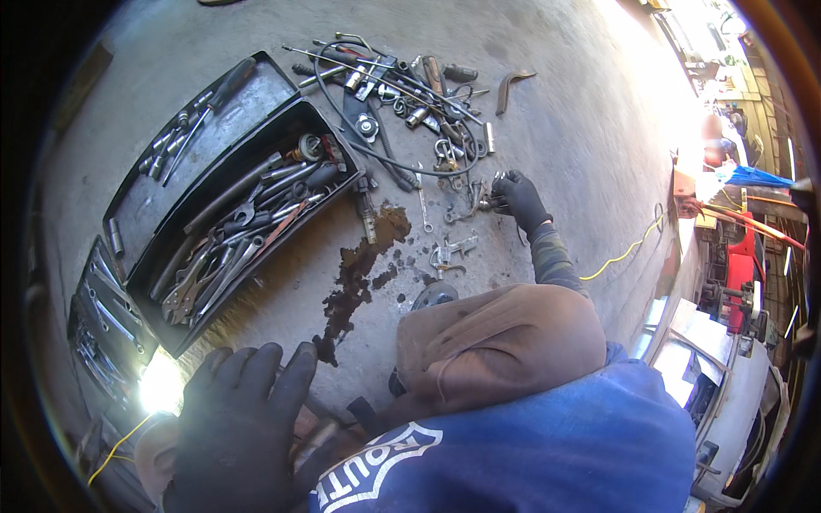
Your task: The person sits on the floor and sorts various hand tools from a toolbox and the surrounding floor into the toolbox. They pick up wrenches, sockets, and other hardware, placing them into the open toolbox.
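Note:
My right hand (521,202), in a black glove, reaches down to the floor beyond my knee. Its fingers are closed around a small metal part (484,203) at the near edge of a tool pile; the part's exact kind is unclear. My left hand (248,410), also gloved, is raised close at the lower left with fingers stretched and thumb apart. Nothing shows in it. Beside the right hand lie a combination wrench (423,198) and a metal bracket-like piece (453,252).
A black toolbox (248,295) full of wrenches and pliers stands at the left, its sections folded out. Loose tools (432,85) and a black cable heap beyond. A dark wet stain (346,286) marks the concrete. A bright lamp (161,385) glows lower left; a yellow cord (629,254) lies right.

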Available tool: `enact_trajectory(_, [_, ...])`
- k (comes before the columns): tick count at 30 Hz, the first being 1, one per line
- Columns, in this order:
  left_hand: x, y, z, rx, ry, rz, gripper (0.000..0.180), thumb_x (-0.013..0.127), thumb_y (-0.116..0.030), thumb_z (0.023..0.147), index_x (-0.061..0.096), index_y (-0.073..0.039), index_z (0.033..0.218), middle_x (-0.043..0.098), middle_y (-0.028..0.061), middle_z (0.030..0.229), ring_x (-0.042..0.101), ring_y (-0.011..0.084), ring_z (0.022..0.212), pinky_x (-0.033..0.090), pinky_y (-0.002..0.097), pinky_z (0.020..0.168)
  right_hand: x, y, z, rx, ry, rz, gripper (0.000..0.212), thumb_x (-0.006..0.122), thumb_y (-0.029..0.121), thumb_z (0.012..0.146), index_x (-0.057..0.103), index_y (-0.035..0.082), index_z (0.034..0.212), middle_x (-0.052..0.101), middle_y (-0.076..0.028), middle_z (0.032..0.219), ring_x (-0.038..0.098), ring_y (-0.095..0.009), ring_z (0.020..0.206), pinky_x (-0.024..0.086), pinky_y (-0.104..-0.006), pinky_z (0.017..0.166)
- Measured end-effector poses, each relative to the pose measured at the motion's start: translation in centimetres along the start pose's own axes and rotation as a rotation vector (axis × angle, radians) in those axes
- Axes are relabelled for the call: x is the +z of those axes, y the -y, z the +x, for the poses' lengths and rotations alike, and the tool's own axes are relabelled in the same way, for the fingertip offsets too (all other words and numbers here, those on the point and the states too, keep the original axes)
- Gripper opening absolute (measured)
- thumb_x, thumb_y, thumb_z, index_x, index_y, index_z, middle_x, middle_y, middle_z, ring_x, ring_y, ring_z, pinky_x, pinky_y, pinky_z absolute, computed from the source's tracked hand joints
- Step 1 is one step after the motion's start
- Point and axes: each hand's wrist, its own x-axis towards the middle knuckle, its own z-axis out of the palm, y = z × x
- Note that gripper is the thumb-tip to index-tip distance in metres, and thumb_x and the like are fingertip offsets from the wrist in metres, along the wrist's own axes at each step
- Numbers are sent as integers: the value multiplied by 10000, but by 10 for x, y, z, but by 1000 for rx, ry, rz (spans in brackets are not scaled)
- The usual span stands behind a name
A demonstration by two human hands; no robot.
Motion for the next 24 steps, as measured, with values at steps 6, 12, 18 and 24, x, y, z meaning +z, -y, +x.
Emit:
enact_trajectory(6, [-4, -5, 0, -20, 60, 47, 737, 836, -299, 798, 616, -6, 1438, 623, 203, 1346, 577, 386, 1264, 427, 513, 1126, 14, -10, -2, 69, -104, -575, 506, 651, 397, 958, 578, 17, 1284, 725, -269, 1155, 749, -358, 1031, 598, -480, 851])
enact_trajectory(12, [-4, -6, -3, -31, 47, 53, 733, 827, -309, 814, 612, -13, 1449, 621, 206, 1361, 576, 389, 1267, 418, 510, 1138, 56, 5, -14, 94, -131, -979, 766, 675, 510, 931, 474, -25, 1442, 640, -394, 1362, 656, -485, 1293, 519, -534, 1084])
enact_trajectory(18, [-2, -4, -2, 4, 6, 0, 688, 792, -345, 834, 636, -12, 1416, 635, 212, 1321, 599, 399, 1225, 450, 517, 1084, 61, -5, 1, 105, -149, -980, 772, 685, 454, 905, 465, -71, 1427, 676, -380, 1307, 672, -493, 1253, 527, -538, 1064])
enact_trajectory(24, [-1, 1, -7, 14, -32, 23, 662, 760, -413, 876, 642, -12, 1389, 653, 169, 1251, 619, 346, 1190, 465, 478, 1069, 23, -97, 49, -635, -157, -1377, 353, 589, 335, 987, 595, 33, 1170, 728, -193, 1017, 707, -374, 902, 545, -514, 792])
